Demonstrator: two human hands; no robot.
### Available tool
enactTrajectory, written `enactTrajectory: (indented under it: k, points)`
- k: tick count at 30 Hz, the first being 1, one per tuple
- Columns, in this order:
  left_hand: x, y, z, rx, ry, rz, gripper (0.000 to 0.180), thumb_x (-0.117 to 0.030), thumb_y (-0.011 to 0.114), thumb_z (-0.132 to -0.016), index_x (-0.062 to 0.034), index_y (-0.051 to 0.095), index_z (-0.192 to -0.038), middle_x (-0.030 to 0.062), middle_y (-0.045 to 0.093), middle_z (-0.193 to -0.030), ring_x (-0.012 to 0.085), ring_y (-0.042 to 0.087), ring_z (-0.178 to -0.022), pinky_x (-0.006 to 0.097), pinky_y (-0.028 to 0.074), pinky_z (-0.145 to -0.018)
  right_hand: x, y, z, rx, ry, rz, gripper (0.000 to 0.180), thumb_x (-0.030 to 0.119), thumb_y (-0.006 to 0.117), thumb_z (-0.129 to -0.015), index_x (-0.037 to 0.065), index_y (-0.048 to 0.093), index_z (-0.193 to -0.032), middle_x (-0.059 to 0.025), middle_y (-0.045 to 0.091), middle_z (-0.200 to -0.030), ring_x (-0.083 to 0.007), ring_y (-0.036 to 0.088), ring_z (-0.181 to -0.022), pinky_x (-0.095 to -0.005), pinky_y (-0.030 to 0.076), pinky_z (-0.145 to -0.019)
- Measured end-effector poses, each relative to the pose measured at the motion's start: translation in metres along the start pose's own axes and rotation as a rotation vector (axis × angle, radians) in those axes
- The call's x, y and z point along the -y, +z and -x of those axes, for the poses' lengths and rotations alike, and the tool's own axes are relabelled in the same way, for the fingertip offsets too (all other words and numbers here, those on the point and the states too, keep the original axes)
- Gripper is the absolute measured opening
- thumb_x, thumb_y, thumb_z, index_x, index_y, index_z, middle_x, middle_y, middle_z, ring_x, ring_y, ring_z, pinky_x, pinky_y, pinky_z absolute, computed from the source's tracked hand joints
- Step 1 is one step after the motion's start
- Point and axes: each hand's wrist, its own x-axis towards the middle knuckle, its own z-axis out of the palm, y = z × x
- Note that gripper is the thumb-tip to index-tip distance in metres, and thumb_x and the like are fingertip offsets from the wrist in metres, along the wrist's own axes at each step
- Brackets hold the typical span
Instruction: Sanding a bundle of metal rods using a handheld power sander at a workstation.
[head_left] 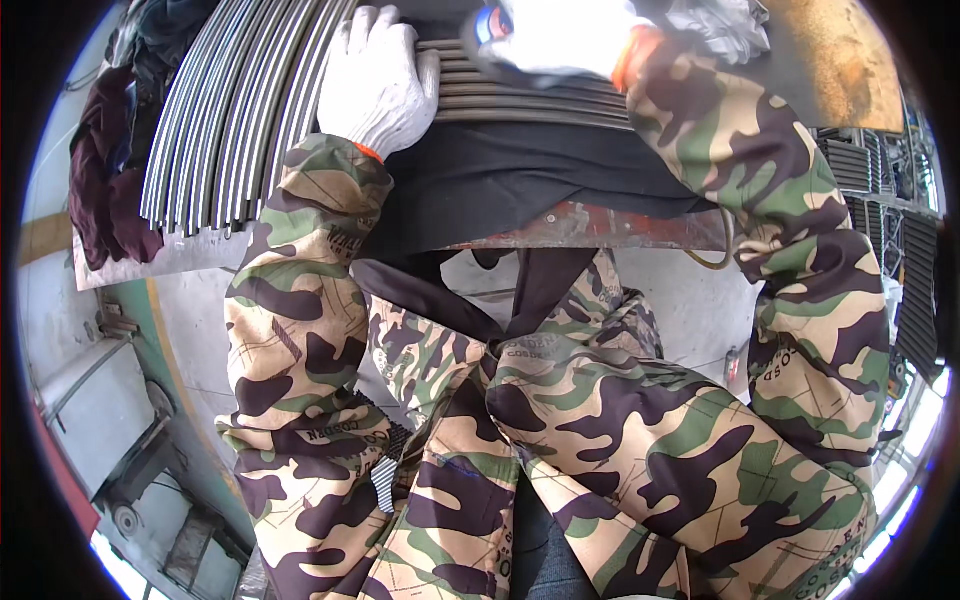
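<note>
My left hand [383, 82], in a white knitted glove, lies flat with its fingers stretched out. It rests at the right edge of a row of long grey metal rods [240, 110]. Beside it, several more metal rods [530, 103] lie crosswise on a black cloth [480, 170]. Over these rods is my right hand [570, 38], also in a white glove and smeared by motion and glare. It is closed around a round-ended blue and red object [491, 25] with a dark lower part; its kind I cannot make out.
The black cloth hangs over the worn red metal edge [600, 230] of the table. Dark crumpled clothing [110, 180] lies at the left, clear plastic wrap [718, 28] and a stained brown board [835, 60] at the far right. Racks of rods [860, 165] stand beyond my right arm.
</note>
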Motion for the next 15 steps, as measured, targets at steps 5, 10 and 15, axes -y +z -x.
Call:
enactTrajectory:
  k: [5, 10, 15]
  points:
    - [-0.006, -0.001, -0.004, 0.036, -0.004, -0.115, 0.046, -0.027, 0.059, -0.1, 0.0007, 0.061, -0.137, 0.0218, 0.06, -0.144, 0.0416, 0.052, -0.135, 0.05, 0.04, -0.116, -0.01, 0.004, 0.009, 0.019, 0.046, 0.047, 0.043, 0.041, 0.075, -0.085, 0.006, 0.066, -0.109, -0.0215, 0.067, -0.109, -0.041, 0.069, -0.102, -0.0509, 0.058, -0.086]
    - [-0.004, -0.003, 0.006, 0.06, 0.025, -0.147, 0.046, -0.029, 0.057, -0.101, -0.0003, 0.061, -0.138, 0.0213, 0.061, -0.141, 0.041, 0.053, -0.134, 0.051, 0.037, -0.118, -0.013, 0.003, 0.003, 0.042, 0.032, 0.035, 0.046, 0.041, 0.075, -0.085, 0.006, 0.066, -0.114, -0.0215, 0.067, -0.11, -0.0404, 0.069, -0.104, -0.0497, 0.058, -0.088]
    - [-0.008, -0.004, 0.006, 0.041, 0.026, -0.16, 0.046, -0.028, 0.058, -0.101, 0.0003, 0.061, -0.138, 0.0219, 0.061, -0.141, 0.0409, 0.053, -0.133, 0.051, 0.037, -0.118, -0.001, -0.01, 0.024, -0.033, -0.084, 0.013, 0.042, 0.038, 0.074, -0.086, 0.006, 0.066, -0.111, -0.0211, 0.067, -0.108, -0.0419, 0.069, -0.101, -0.0507, 0.058, -0.086]
